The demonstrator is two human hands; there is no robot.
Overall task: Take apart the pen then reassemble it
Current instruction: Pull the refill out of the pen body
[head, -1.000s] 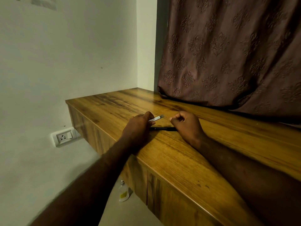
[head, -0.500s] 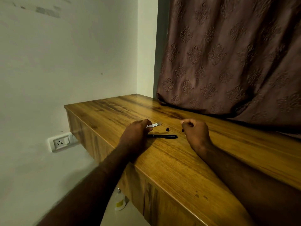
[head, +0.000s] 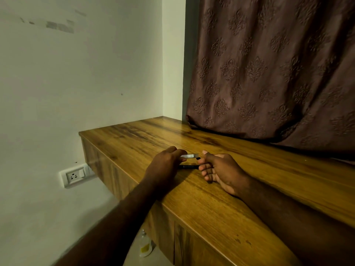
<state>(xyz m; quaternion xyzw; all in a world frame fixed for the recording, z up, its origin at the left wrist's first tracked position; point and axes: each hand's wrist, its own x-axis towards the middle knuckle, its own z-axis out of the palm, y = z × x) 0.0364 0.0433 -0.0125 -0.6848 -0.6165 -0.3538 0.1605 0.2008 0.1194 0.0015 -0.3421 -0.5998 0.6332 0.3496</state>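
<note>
Both hands differ: right hand (head: 219, 167) now loose beside black barrel (head: 189, 166), left hand (head: 165, 166) grip holding silver piece (head: 189, 156)

Head view over wooden desk (head: 221, 204) set against wall and brown patterned curtain (head: 278, 70). Left hand (head: 165, 166) pinched silver pen piece (head: 190, 156) above desktop. Right hand (head: 221, 170), palm turned inward, touched end of black pen barrel (head: 189, 166) lying flat. Wall socket (head: 74, 176) below left.

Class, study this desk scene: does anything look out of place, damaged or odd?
A plastic bottle lies on the floor under the wooden desk, away from the work. On the wall, grey scuffed patches mark the paint.
</note>
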